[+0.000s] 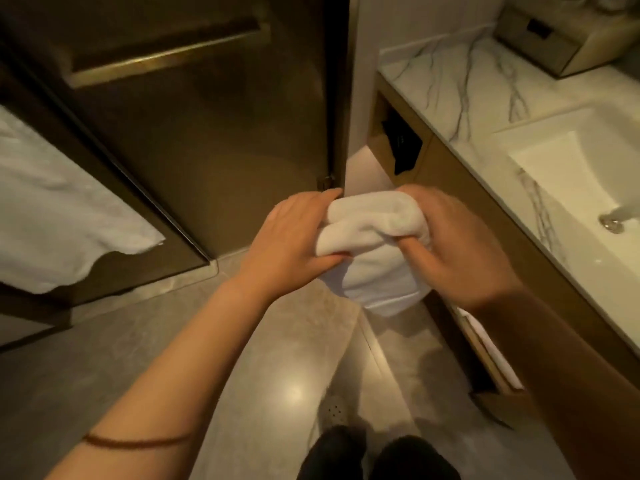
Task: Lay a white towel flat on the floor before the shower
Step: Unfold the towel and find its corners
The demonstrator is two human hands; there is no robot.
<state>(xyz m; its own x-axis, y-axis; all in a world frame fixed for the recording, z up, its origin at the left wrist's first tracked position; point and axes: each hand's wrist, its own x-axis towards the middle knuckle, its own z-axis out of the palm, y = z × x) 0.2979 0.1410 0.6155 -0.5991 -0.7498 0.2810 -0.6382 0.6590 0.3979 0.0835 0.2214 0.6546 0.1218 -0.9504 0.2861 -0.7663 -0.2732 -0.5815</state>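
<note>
Forearms: nearest the camera, both bare, reaching forward over the floor (263, 368); dark feet show at the bottom edge.
Left hand (294, 237): closed on the towel, thumb beneath and fingers wrapped over its left end.
Right hand (453, 244): closed on the towel, thumb tucked into a fold, fingers curled over the right end.
Towel (370, 220): white, bunched into a thick roll between the two grips, held in the air well above the floor; a folded flap hangs below the grips.
Handling (judged): soft, limp and light; it will sag wherever unsupported and will not slip from a firm pinch. Thick pile suggests bulk rather than weight.
Where to hold (judged): two adjacent corners of one edge, one per grip, so the rest drops open below.
Shower door (194, 140): dark glass, beyond and left of the grips.
Tabletop (460, 95): veined marble, right of the grips, carrying a sink (568, 181).
Second towel (59, 202): white, hanging far left of the grips.
</note>
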